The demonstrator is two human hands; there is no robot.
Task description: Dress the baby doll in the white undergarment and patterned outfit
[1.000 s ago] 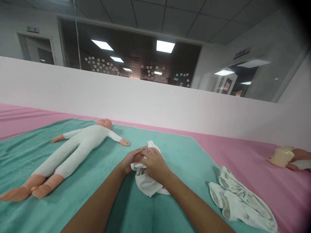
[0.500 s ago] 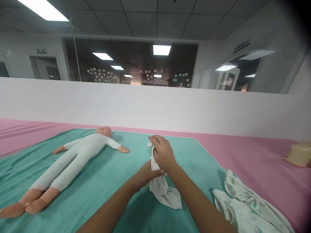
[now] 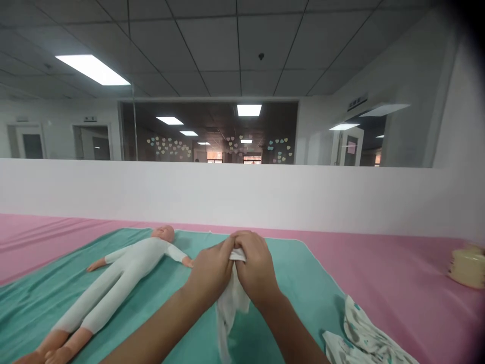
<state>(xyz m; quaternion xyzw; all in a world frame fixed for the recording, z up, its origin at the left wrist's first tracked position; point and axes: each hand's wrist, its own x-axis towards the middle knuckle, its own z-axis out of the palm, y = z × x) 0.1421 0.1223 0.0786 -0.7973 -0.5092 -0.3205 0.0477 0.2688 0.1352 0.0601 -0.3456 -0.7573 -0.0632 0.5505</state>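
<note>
Close together in front of me, my left hand (image 3: 210,270) and my right hand (image 3: 256,270) are both closed on a white piece of baby clothing (image 3: 234,298). A bunched bit of it shows between my thumbs and fingers. The rest hangs below my hands, thin and crumpled; its exact cut cannot be made out. To the left, a baby doll (image 3: 142,257) in a white long-sleeved suit lies on its back with arms spread. My left hand overlaps the view near the doll's hand.
A teal blanket (image 3: 295,283) lies over a pink sheet (image 3: 379,263). At the lower right is a crumpled white garment (image 3: 366,326) with green print. A pale yellow container (image 3: 468,267) stands at the far right. Behind runs a low white wall (image 3: 235,194) with glass above.
My left hand has moved up beside my right hand, and both now grip the clothing at its top. The clothing hangs straighter below. My view has tilted upward.
</note>
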